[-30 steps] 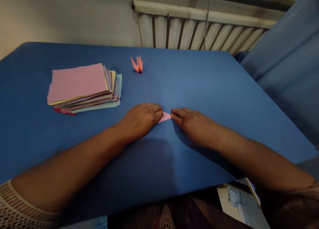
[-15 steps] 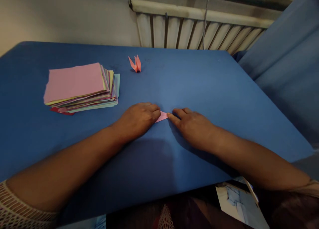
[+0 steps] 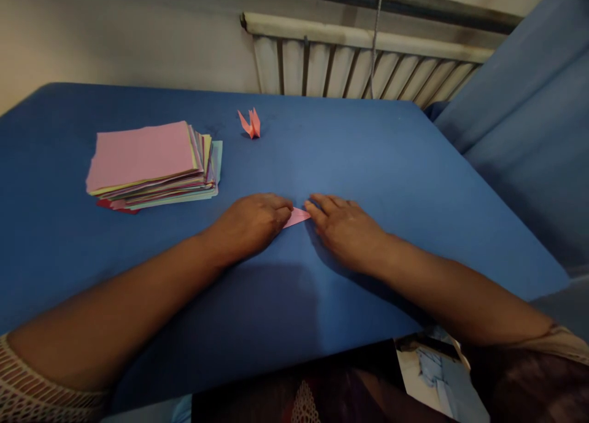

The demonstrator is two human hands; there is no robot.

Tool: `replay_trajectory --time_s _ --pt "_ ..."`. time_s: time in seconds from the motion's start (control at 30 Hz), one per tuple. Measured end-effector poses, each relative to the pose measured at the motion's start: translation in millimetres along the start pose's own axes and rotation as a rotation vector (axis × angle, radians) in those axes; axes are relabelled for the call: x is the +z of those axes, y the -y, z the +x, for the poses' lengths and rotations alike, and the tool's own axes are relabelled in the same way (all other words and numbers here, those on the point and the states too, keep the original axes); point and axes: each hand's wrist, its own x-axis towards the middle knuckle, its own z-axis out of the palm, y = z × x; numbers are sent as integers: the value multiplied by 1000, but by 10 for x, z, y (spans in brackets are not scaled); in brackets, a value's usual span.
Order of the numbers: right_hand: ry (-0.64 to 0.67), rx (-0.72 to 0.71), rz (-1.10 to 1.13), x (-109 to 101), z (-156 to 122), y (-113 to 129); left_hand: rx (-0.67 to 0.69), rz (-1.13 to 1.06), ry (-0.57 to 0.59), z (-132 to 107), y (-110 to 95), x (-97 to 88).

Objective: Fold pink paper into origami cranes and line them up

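Observation:
A small folded piece of pink paper (image 3: 296, 217) lies on the blue table, its pointed tip toward the right. My left hand (image 3: 255, 221) has closed fingers over its left part and hides that end. My right hand (image 3: 346, 229) is at the tip, fingers extended and a little apart, the nearest fingertip touching or just beside the paper. Further back stands a folded coral-pink paper crane (image 3: 251, 125).
To the left is a thick, uneven stack of coloured paper (image 3: 142, 159), pink on top. The blue table (image 3: 391, 159) reaches back to a radiator (image 3: 317, 64). A blue curtain (image 3: 519, 122) hangs at the right.
My right hand's fingers have lifted slightly and spread from the paper's tip. My left hand stays on the paper. The view has tilted up a little.

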Motion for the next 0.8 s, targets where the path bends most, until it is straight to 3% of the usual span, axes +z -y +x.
replay_trajectory --time_s 0.17,0.37,0.5,0.57,0.63,0.8 --pt "8 -98 -44 110 20 119 32 16 5 -47 28 36" --pt "44 -85 -41 23 -46 61 24 15 -44 -118 35 55" --pt "-113 44 72 52 51 71 15 -18 -33 -99 27 57" --pt "-193 -5 175 130 114 109 0 -38 -36 -93 19 65" --pt "-153 -123 263 229 155 151 -12 -67 -45 -120 20 89" --pt "-62 -128 298 360 147 194 -76 -78 -113 -396 99 172"
